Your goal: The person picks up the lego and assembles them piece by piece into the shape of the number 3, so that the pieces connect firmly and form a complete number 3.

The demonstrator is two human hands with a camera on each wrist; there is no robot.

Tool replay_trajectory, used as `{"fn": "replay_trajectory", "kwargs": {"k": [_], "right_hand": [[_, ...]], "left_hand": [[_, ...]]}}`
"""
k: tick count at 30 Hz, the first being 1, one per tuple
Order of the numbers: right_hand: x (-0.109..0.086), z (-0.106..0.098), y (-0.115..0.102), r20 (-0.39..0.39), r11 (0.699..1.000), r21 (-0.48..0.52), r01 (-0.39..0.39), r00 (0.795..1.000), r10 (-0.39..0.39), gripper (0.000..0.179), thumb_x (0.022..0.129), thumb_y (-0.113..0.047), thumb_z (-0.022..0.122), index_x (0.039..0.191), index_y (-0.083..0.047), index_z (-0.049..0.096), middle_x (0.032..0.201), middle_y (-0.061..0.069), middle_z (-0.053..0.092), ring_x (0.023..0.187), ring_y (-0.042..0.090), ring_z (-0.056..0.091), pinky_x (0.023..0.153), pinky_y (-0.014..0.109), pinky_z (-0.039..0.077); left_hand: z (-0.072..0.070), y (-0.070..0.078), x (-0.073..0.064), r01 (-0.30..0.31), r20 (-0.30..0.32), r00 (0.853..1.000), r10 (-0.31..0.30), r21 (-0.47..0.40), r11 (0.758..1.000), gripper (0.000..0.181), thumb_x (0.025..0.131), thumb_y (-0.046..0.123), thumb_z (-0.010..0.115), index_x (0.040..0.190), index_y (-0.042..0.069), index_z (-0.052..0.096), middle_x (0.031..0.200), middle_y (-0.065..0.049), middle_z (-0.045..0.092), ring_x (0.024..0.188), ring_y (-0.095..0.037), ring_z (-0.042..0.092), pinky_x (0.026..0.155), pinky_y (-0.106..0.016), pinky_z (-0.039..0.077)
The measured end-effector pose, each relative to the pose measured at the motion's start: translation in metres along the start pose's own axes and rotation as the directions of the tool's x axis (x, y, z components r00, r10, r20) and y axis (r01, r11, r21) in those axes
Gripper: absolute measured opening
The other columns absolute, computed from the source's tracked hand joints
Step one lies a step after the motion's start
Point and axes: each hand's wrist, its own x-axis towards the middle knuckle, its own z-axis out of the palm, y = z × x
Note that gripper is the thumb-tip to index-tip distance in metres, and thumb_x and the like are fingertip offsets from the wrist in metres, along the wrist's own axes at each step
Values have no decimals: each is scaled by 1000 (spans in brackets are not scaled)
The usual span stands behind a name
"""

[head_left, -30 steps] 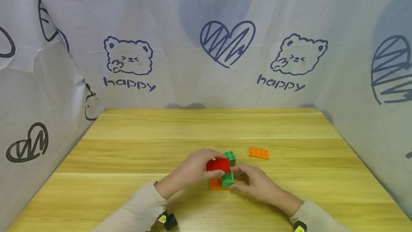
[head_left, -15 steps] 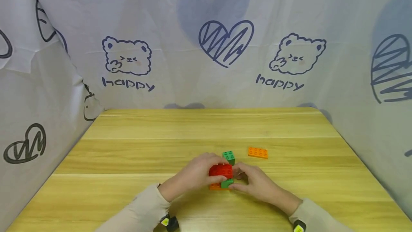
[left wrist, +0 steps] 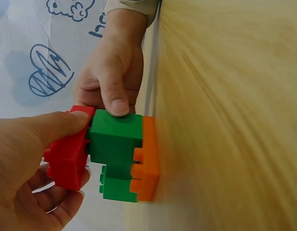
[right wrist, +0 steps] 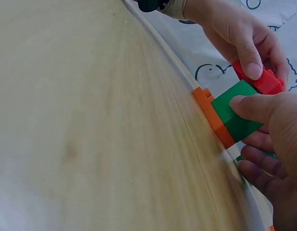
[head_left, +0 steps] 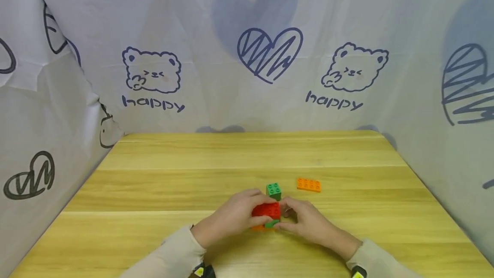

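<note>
Backdrop's that white cloth (head_left: 216,85) with the doodled bears, scribbly heart (head_left: 270,57) up around 12 o'clock, and you're working on a wood-look table (head_left: 173,153). Your left hand (head_left: 237,216), at 9 o'clock of the build, pinches the red brick (head_left: 274,210) between thumb and fingers, right over the top of the held green block (left wrist: 117,130). Your right hand (head_left: 310,222), over at 3 o'clock, pinches that green one, thumb flat on its face, and it sits on the bottom orange plate (left wrist: 151,168).

From the red brick, the spare green block (head_left: 274,191) stands just past 12 and the loose orange plate (head_left: 308,185) lies at 2.

I'd call this the stacking step: red going onto green. From the left wrist view the red looks a bit tilted and not fully seated; can't tell how many studs line up. Imo the next move calls for leveling it, matching studs, then a firm straight push down while your right hand braces the base.
</note>
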Motion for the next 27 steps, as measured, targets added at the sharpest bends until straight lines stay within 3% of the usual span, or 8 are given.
{"fn": "replay_trajectory", "kwargs": {"k": [13, 19, 27], "right_hand": [[0, 2, -3, 3, 1000, -22, 2, 1000, -2, 32, 88, -38, 73, 112, -21, 62, 106, -12, 67, 94, 7, 64, 84, 28, 53], [0, 2, -2, 4, 1000, -8, 17, 1000, -17, 31, 88, -37, 73, 112, -20, 61, 105, -10, 67, 95, 8, 64, 84, 28, 53], [0, 1, -3, -10, 1000, -19, 13, 1000, -13, 31, 88, -35, 74, 111, -19, 61, 105, -8, 67, 93, 7, 64, 82, 28, 53]], "left_hand": [[0, 1, -3, -32, -36, 999, 32, 11, 999, 38, 90, 31, 73, 121, 11, 68, 97, 2, 63, 78, -4, 54, 66, -12, 45], [-2, 2, -3, -20, -21, 1000, 20, 3, 1000, 40, 90, 33, 72, 123, 12, 68, 99, 3, 64, 79, -2, 54, 66, -11, 44], [0, 8, -3, -8, -29, 999, 12, 110, 994, 40, 90, 32, 72, 124, 12, 67, 102, 1, 65, 82, -5, 59, 69, -14, 48]]}}
